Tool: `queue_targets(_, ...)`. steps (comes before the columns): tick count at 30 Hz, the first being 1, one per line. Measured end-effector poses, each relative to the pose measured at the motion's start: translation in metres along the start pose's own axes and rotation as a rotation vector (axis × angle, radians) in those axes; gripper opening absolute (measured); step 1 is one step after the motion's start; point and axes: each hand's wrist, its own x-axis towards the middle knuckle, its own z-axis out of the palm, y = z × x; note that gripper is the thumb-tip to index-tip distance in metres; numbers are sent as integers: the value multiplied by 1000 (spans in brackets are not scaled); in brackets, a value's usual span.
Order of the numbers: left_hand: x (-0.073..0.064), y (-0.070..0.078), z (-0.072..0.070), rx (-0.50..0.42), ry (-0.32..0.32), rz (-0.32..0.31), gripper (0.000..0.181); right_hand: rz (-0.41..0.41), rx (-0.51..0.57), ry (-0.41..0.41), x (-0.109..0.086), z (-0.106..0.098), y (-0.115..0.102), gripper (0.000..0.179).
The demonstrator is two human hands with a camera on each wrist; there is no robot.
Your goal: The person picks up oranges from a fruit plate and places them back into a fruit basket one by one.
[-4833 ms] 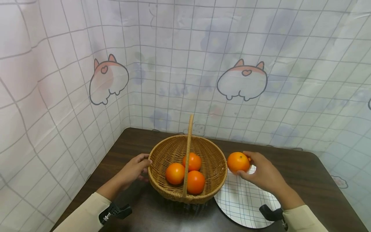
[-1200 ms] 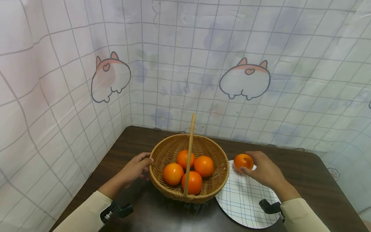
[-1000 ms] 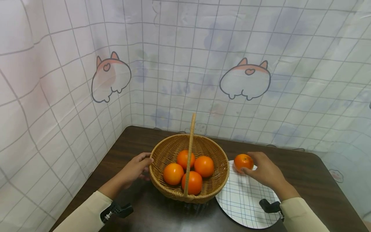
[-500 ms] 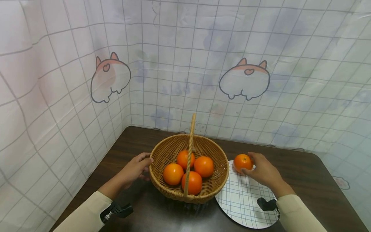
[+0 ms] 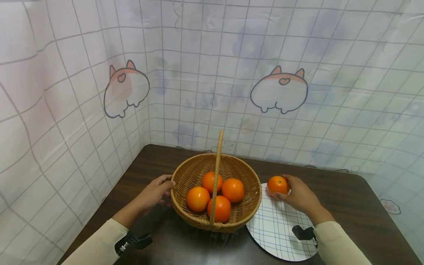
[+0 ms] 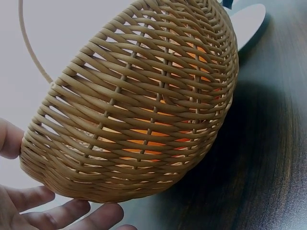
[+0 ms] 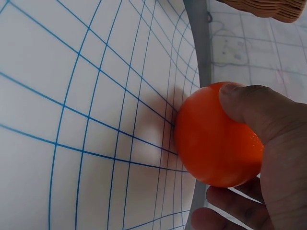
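Note:
My left hand (image 5: 155,193) grips the rim of a round wicker basket (image 5: 180,213), thumb over the edge and fingers along the outside, as the left wrist view also shows. Several oranges (image 5: 198,199) lie inside, partly behind the basket's upright handle (image 5: 216,176). To the right, my right hand (image 5: 302,195) holds another orange (image 5: 277,186) at the far side of a white plate (image 5: 281,235) with blue grid lines. In the right wrist view the thumb lies on that orange (image 7: 211,139) and the fingers curl beneath it; it seems to rest on the plate.
Basket and plate stand side by side on a dark wooden table (image 5: 347,206), the basket slightly overlapping the plate's left edge in the head view. A checked cloth (image 5: 212,73) with cartoon prints hangs behind and at the left.
Since the oldest frame, one more orange lies in the basket, and my right hand has gone from an orange beside the rim to one on the plate. Over the last second, the right forearm shifts slightly left.

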Motion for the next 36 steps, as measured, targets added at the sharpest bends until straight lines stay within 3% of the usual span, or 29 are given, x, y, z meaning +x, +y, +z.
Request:
queue_targets(10, 0, 1, 2, -3, -1, 2, 57, -2, 37, 12, -5, -3, 0, 87)
queue_targets(16, 0, 3, 3, -5, 14, -14, 57, -70, 49, 65, -6, -11, -2, 88)
queue_targets(36, 1, 5, 4, 6, 25, -23, 57, -176, 39, 130, -22, -42, -44, 90)
